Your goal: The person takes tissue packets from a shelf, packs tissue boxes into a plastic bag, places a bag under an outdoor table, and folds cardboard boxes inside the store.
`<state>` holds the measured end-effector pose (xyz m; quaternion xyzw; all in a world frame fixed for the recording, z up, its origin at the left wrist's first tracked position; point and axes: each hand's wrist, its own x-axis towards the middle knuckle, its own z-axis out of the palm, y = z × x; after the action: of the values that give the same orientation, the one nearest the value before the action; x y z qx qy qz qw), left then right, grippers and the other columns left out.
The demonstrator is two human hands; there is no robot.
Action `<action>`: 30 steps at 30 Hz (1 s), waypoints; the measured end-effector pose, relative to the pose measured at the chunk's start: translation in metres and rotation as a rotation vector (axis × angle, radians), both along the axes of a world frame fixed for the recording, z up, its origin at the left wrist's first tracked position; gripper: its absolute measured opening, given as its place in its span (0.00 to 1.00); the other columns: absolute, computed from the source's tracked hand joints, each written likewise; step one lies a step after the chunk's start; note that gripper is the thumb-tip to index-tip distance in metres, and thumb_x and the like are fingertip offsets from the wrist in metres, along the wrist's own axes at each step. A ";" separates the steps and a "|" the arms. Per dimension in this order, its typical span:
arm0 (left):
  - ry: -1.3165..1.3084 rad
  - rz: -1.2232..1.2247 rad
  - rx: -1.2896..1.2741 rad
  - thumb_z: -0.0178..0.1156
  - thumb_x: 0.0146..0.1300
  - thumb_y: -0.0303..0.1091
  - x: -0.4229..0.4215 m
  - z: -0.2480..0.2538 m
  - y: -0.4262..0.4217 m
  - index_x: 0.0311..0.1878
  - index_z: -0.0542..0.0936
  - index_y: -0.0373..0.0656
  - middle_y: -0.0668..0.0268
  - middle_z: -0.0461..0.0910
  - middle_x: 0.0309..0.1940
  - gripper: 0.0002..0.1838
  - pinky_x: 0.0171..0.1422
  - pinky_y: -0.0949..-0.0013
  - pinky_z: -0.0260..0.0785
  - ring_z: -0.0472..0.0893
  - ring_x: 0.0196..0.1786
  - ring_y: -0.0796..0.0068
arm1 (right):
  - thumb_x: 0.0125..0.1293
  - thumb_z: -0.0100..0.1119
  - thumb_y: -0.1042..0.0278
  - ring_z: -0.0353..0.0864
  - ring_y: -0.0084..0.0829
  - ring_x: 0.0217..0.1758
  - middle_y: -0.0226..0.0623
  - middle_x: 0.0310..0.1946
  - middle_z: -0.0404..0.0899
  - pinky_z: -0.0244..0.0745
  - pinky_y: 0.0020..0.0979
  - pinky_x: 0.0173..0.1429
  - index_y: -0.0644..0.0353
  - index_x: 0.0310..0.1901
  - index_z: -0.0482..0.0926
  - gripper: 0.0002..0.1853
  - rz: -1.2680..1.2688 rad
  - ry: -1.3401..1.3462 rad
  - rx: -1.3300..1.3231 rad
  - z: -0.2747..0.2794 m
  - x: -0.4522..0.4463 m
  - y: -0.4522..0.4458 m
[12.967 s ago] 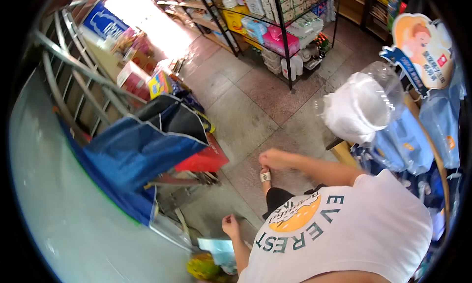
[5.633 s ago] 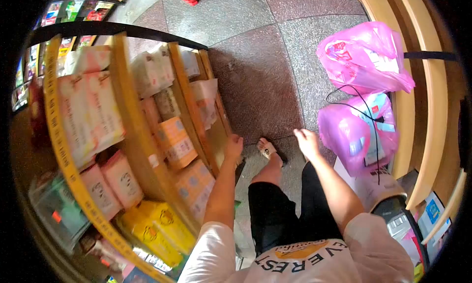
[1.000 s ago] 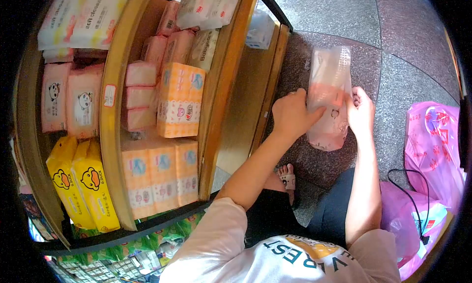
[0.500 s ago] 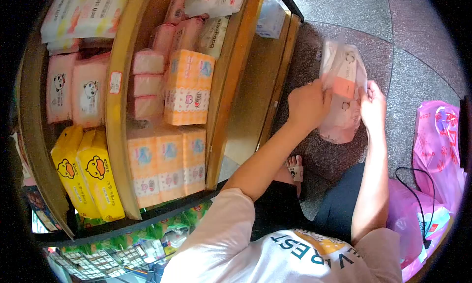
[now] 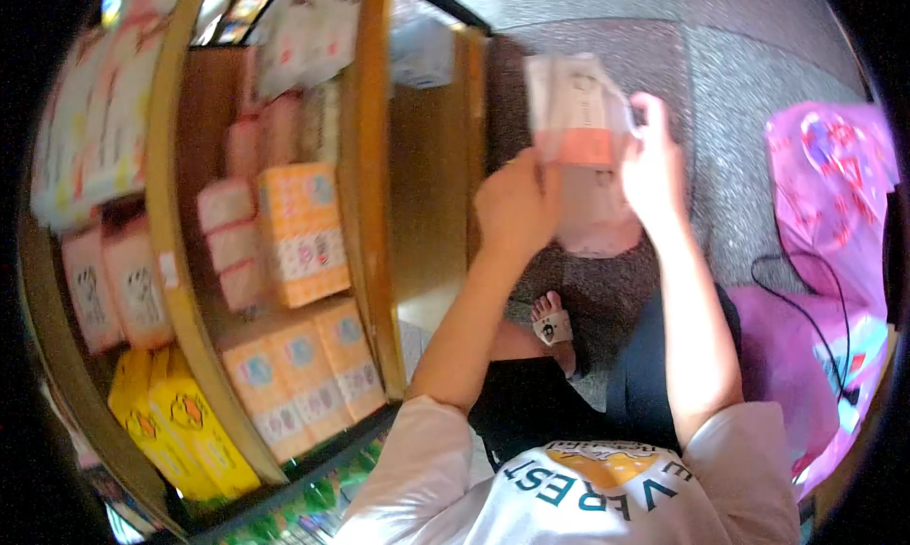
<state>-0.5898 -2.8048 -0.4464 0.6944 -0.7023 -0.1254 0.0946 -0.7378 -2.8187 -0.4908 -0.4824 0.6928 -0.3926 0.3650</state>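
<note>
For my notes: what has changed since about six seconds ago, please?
The left hand and right hand, seemingly empty then, have come forward and now hold a pink pack. The yellow packs remain on the shelf, the bags on the right.

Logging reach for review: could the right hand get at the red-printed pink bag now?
Probably yes: only floor shows between the right hand and the pink bag, though that hand is busy at the wrapped pack.
</note>
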 end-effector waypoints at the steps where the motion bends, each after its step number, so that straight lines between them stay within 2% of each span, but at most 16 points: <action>1: -0.011 -0.006 0.017 0.48 0.58 0.42 -0.002 0.000 0.000 0.31 0.76 0.38 0.47 0.76 0.25 0.15 0.36 0.51 0.67 0.76 0.30 0.46 | 0.58 0.43 0.78 0.76 0.53 0.27 0.53 0.21 0.74 0.67 0.48 0.28 0.46 0.49 0.62 0.18 -0.006 -0.050 0.048 0.009 0.001 0.001; 2: -0.025 -0.013 0.033 0.48 0.57 0.41 -0.003 0.000 0.000 0.32 0.76 0.38 0.46 0.76 0.25 0.15 0.36 0.51 0.67 0.76 0.30 0.45 | 0.58 0.43 0.79 0.76 0.53 0.28 0.53 0.21 0.74 0.67 0.48 0.29 0.48 0.48 0.63 0.18 0.035 -0.031 0.096 0.008 -0.001 0.000; 3: -0.016 -0.049 0.057 0.48 0.57 0.41 -0.004 -0.001 0.000 0.32 0.76 0.38 0.46 0.76 0.25 0.15 0.36 0.51 0.67 0.76 0.30 0.45 | 0.58 0.42 0.79 0.76 0.54 0.28 0.53 0.21 0.74 0.67 0.48 0.30 0.49 0.48 0.63 0.17 0.044 -0.040 -0.038 0.003 0.000 0.002; 4: -0.028 -0.065 0.041 0.48 0.57 0.40 -0.006 -0.002 0.000 0.32 0.76 0.37 0.46 0.75 0.24 0.15 0.36 0.52 0.67 0.76 0.30 0.45 | 0.57 0.42 0.78 0.77 0.52 0.31 0.54 0.25 0.74 0.69 0.46 0.33 0.54 0.43 0.68 0.12 0.097 -0.087 0.106 0.013 -0.005 0.001; 6: -0.040 -0.102 0.044 0.47 0.57 0.39 -0.010 -0.006 0.001 0.33 0.76 0.37 0.46 0.75 0.24 0.14 0.35 0.54 0.67 0.76 0.30 0.46 | 0.56 0.43 0.77 0.77 0.50 0.34 0.53 0.28 0.74 0.70 0.44 0.38 0.60 0.35 0.72 0.08 0.067 -0.024 -0.195 -0.010 -0.002 0.004; 8: -0.014 -0.131 0.006 0.48 0.54 0.38 -0.013 -0.007 0.002 0.27 0.72 0.36 0.48 0.74 0.22 0.13 0.33 0.51 0.65 0.75 0.28 0.46 | 0.54 0.44 0.77 0.76 0.48 0.36 0.51 0.31 0.74 0.71 0.42 0.42 0.63 0.28 0.74 0.07 0.123 -0.054 -0.051 -0.003 -0.007 0.008; 10: -0.012 -0.148 -0.003 0.49 0.53 0.37 -0.017 -0.009 0.002 0.25 0.71 0.36 0.49 0.73 0.20 0.12 0.31 0.52 0.65 0.75 0.26 0.47 | 0.54 0.44 0.76 0.76 0.47 0.35 0.50 0.30 0.74 0.71 0.42 0.42 0.65 0.28 0.74 0.07 0.122 -0.063 -0.051 -0.001 -0.010 0.008; 12: -0.046 -0.145 0.012 0.52 0.53 0.37 -0.020 -0.009 0.002 0.25 0.71 0.37 0.50 0.73 0.20 0.12 0.30 0.53 0.65 0.75 0.25 0.48 | 0.56 0.43 0.78 0.76 0.44 0.38 0.46 0.32 0.73 0.70 0.39 0.44 0.64 0.33 0.76 0.09 0.162 -0.001 0.099 0.003 -0.010 0.008; 17: 0.003 -0.107 0.073 0.56 0.53 0.39 -0.017 -0.007 0.002 0.24 0.71 0.37 0.52 0.73 0.18 0.13 0.28 0.55 0.64 0.74 0.24 0.49 | 0.56 0.45 0.74 0.76 0.47 0.35 0.48 0.32 0.73 0.70 0.42 0.41 0.66 0.31 0.74 0.08 0.210 0.076 0.059 0.001 -0.009 0.007; 20: 0.057 -0.090 0.041 0.56 0.53 0.40 -0.011 -0.008 0.001 0.24 0.71 0.38 0.52 0.73 0.17 0.14 0.28 0.55 0.64 0.74 0.24 0.49 | 0.55 0.49 0.68 0.76 0.49 0.35 0.49 0.31 0.73 0.71 0.42 0.40 0.68 0.31 0.73 0.10 0.224 0.063 0.038 0.004 -0.007 0.007; 23: 0.063 -0.062 0.060 0.56 0.54 0.41 -0.006 -0.003 0.001 0.24 0.71 0.38 0.52 0.73 0.17 0.15 0.28 0.56 0.64 0.75 0.24 0.49 | 0.51 0.59 0.60 0.76 0.48 0.36 0.49 0.31 0.74 0.71 0.40 0.41 0.68 0.31 0.73 0.16 0.242 0.065 0.054 0.003 -0.006 0.007; 26: -0.021 -0.007 0.075 0.55 0.54 0.44 -0.005 0.010 -0.004 0.24 0.73 0.38 0.52 0.75 0.19 0.17 0.31 0.54 0.67 0.76 0.26 0.49 | 0.49 0.61 0.61 0.76 0.47 0.38 0.48 0.32 0.75 0.70 0.39 0.42 0.68 0.32 0.73 0.16 0.270 0.112 0.066 0.003 -0.008 0.007; 28: -0.184 0.053 0.202 0.52 0.55 0.47 0.003 0.009 -0.007 0.26 0.76 0.39 0.52 0.77 0.23 0.18 0.34 0.52 0.68 0.77 0.29 0.50 | 0.47 0.65 0.61 0.76 0.47 0.39 0.49 0.32 0.75 0.70 0.39 0.43 0.67 0.31 0.73 0.17 0.226 0.129 0.057 0.011 -0.009 0.007; 30: -0.148 0.052 0.219 0.51 0.55 0.47 0.006 0.011 -0.006 0.28 0.77 0.40 0.52 0.77 0.24 0.18 0.35 0.52 0.68 0.77 0.30 0.50 | 0.45 0.68 0.61 0.76 0.46 0.38 0.49 0.33 0.76 0.69 0.39 0.42 0.65 0.30 0.73 0.18 0.210 0.130 0.032 0.006 -0.010 0.008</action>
<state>-0.5835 -2.8110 -0.4358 0.7259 -0.6712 -0.1472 -0.0305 -0.7483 -2.8103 -0.4844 -0.5709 0.6668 -0.3091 0.3659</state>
